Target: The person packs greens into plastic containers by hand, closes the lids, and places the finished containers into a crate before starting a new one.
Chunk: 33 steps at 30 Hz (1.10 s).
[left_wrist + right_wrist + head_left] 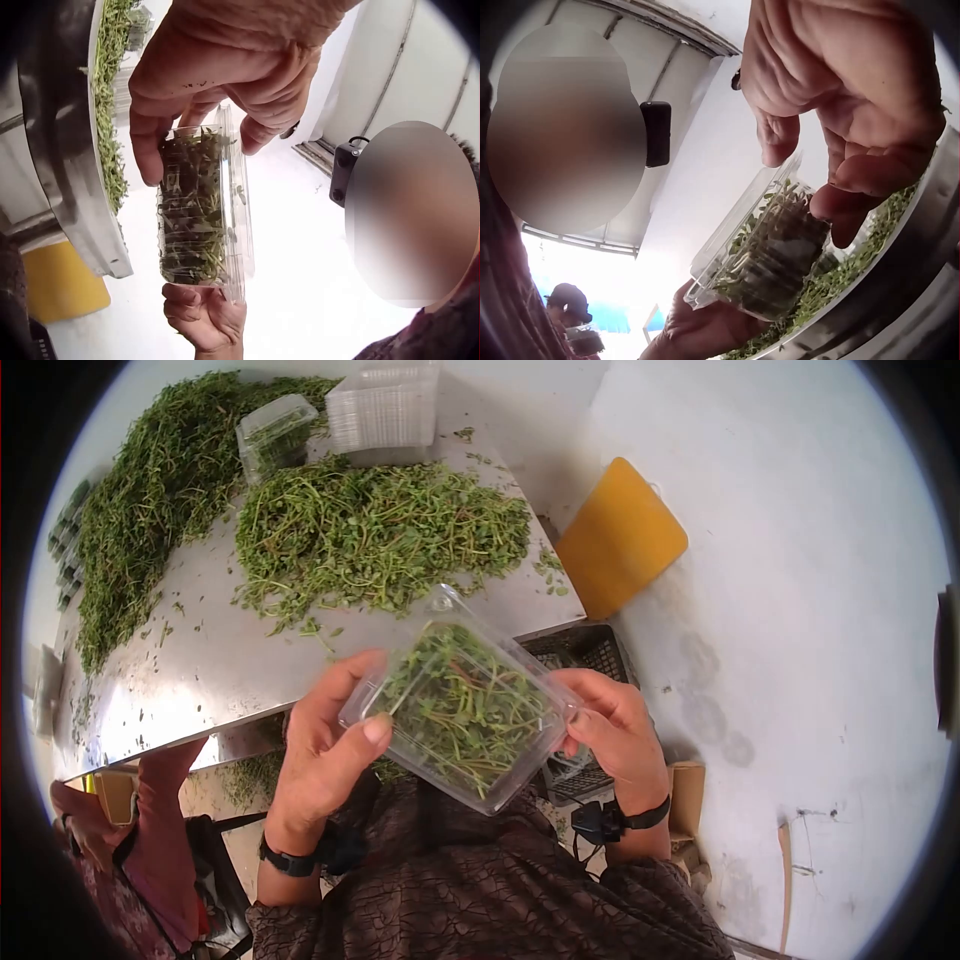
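Observation:
A clear plastic clamshell box [465, 705] full of green leafy stems is held up in front of the body, tilted, over the table's near edge. My left hand [330, 735] grips its left end, thumb on top of the lid and fingers underneath. At the opposite end my right hand [618, 738] pinches the corner between thumb and fingers. In the left wrist view the box [191, 206] shows side-on, packed with greens, its lid lying over the tray. The right wrist view also has the lidded box [769, 251] between both hands.
A metal table [200, 680] bears a loose pile of greens [390, 535] and a larger heap [160, 490] at left. Stacked empty boxes [383, 405] and a part-filled box [275, 438] stand at the back. A yellow board [622, 540] leans against the wall; a black crate [600, 650] sits below. Another person [165, 840] is at lower left.

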Motion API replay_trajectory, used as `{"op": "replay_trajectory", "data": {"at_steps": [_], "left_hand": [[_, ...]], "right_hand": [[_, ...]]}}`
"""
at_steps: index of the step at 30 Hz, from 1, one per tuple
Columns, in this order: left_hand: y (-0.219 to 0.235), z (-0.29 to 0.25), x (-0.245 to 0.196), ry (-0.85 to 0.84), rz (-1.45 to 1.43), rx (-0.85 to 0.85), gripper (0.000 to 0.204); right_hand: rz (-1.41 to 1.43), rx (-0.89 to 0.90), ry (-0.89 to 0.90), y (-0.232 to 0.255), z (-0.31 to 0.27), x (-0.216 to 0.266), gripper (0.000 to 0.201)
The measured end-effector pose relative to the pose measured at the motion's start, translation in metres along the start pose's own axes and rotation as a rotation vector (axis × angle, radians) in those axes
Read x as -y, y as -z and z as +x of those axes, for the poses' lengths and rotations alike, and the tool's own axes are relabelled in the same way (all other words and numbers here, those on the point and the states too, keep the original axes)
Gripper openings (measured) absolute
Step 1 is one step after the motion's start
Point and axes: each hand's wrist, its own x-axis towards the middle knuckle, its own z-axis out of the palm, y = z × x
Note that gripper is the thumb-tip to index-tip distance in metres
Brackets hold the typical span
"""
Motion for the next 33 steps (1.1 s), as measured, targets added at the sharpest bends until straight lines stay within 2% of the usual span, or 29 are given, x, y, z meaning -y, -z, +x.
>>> {"op": "replay_trajectory", "data": {"at_steps": [3,5,12,16,18,19,21,22,23,26,27,29,33], "left_hand": [[-0.010,0.004,0.004,0.090,0.020,0.040,0.054],[-0.016,0.007,0.010,0.026,0.023,0.097,0.052],[-0.036,0.018,0.018,0.007,0.068,0.235,0.051],[-0.046,0.031,0.031,0.009,0.133,0.271,0.051],[-0.052,0.035,0.042,-0.055,0.102,0.231,0.050],[-0.051,0.036,0.043,-0.034,0.098,0.248,0.050],[-0.046,0.040,0.041,-0.359,0.489,0.218,0.048],[-0.046,0.041,0.041,-0.439,0.509,0.158,0.043],[-0.044,0.041,0.037,-0.426,0.506,0.170,0.043],[-0.035,0.044,0.026,-0.589,0.790,0.030,0.029],[-0.033,0.046,0.025,-0.582,0.786,0.044,0.029],[-0.027,0.053,0.027,-0.722,0.917,-0.052,0.028],[-0.022,0.063,0.033,-0.763,1.054,-0.130,0.028]], "right_hand": [[0.024,-0.045,0.012,0.008,-0.014,-0.005,0.040],[0.005,-0.114,-0.011,0.010,-0.021,-0.005,0.035],[0.037,-0.362,-0.057,0.019,-0.040,-0.021,0.018],[0.078,-0.490,-0.059,0.025,-0.050,-0.024,0.016],[0.093,-0.638,-0.042,0.029,-0.055,-0.022,0.015],[0.098,-0.659,-0.058,0.034,-0.061,-0.024,0.015],[0.057,-0.740,0.007,0.052,-0.074,-0.030,0.016],[0.038,-0.773,-0.007,0.064,-0.082,-0.034,0.017],[0.042,-0.785,-0.020,0.073,-0.090,-0.038,0.017],[-0.036,-0.898,-0.044,0.100,-0.110,-0.058,0.017],[-0.034,-0.910,-0.053,0.108,-0.116,-0.068,0.017],[-0.043,-1.063,-0.158,0.122,-0.126,-0.089,0.016],[-0.057,-1.170,-0.280,0.145,-0.139,-0.147,0.015]]}}
